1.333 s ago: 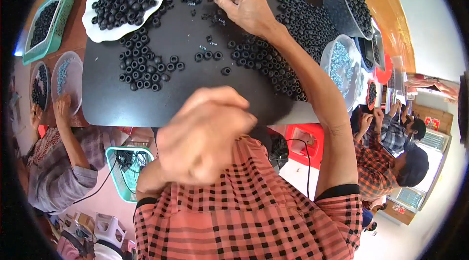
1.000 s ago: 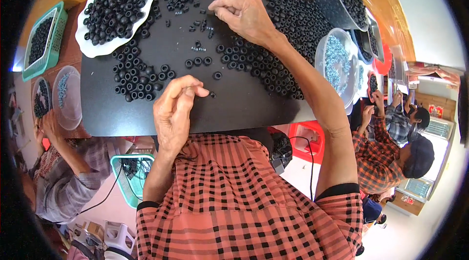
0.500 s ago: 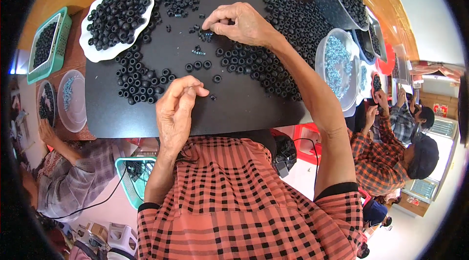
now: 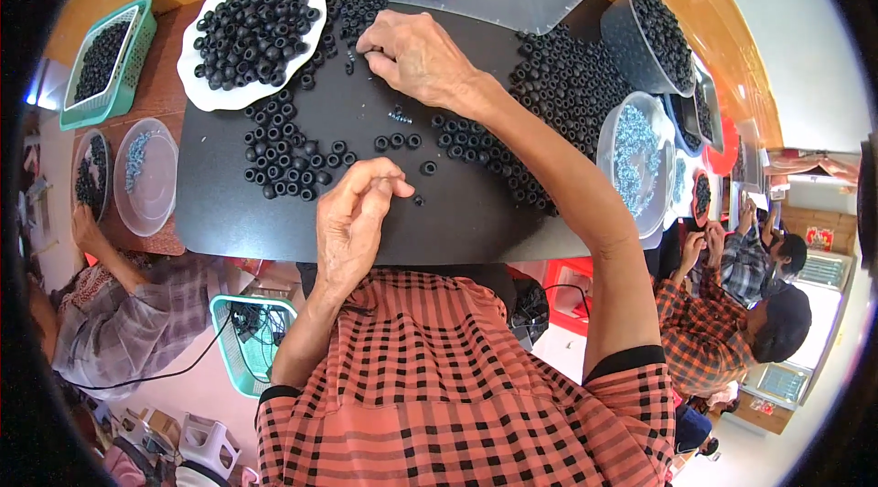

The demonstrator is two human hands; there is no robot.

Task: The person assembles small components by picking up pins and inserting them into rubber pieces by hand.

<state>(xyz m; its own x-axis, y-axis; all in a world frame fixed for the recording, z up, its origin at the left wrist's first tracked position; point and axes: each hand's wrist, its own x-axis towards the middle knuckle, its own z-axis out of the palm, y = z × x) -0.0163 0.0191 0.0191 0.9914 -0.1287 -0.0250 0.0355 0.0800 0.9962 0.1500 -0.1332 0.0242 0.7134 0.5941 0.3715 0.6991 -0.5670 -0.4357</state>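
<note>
Assembly workshop: black rings (image 4: 567,94) heaped on shared worktable (image 4: 274,222).

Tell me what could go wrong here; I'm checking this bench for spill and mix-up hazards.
The right hand reaches across the black mat, so its forearm could sweep the loose black rings off the edge. The clear bowl of small metal parts overhangs the mat's right edge and might tip. The heaped white plate may shed rings.
</note>
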